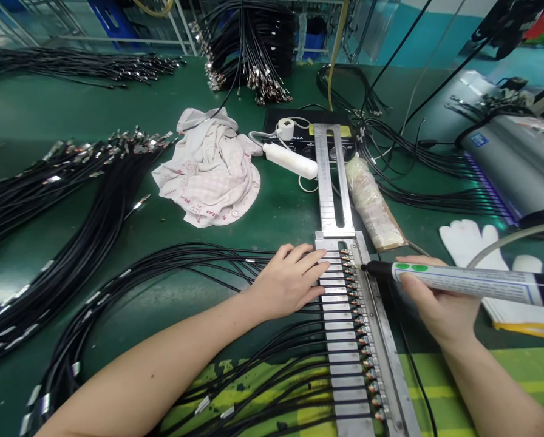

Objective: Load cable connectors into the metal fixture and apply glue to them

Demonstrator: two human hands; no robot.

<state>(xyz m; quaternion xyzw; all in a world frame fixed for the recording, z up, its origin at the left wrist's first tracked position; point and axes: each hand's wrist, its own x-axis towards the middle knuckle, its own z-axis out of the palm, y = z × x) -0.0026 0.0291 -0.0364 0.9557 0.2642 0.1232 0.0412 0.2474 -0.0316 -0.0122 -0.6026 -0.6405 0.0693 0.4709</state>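
Note:
My left hand point(283, 282) lies flat, fingers stretched out, over black cables point(221, 250) at the upper part of a slotted metal fixture point(340, 325). The fixture holds a row of cables side by side, their small connector ends point(359, 318) along its right side. My right hand point(452, 309) is wrapped round a thick white pen-shaped tool point(467, 280) with black ends and two green dots. Its narrow black tip points left, at the connectors near my left fingertips; whether it touches them I cannot tell.
Bundles of black cables point(112, 200) lie left and at the back. A crumpled cloth point(212, 173) and a black control box point(294, 130) stand beyond the fixture. At right are a wrapped block point(372, 206), white gloves point(470, 240) and a grey machine point(522, 158) glowing purple over cable ends.

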